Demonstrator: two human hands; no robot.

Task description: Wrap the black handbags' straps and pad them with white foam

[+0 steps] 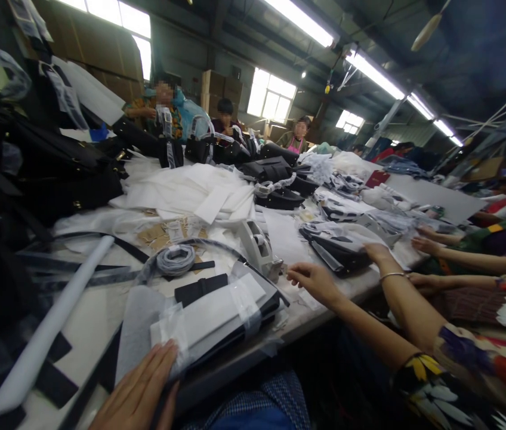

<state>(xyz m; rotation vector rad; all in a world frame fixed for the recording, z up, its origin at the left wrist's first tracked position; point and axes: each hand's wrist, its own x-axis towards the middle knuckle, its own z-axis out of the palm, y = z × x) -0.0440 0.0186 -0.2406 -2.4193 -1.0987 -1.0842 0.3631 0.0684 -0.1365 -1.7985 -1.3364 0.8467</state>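
My left hand (139, 382) lies with outstretched fingers on the near left end of a flat, dark bag partly covered by a white foam sheet (219, 310). Clear tape crosses the sheet at both ends. My right hand (313, 282) is beside the cutting end of a pale tape dispenser (255, 248). Its fingers are curled together; anything between them is too small to make out. A black strap in clear film (203, 243) arches behind the bag, around a coil of film-wrapped strap (175, 261).
A white foam roll (58, 325) lies to the left, near heaped black bags (33, 161). White foam sheets (190, 185) are piled behind. At right, a co-worker's braceleted hand (376, 254) touches a black bag (338, 251). Other people sit around the table.
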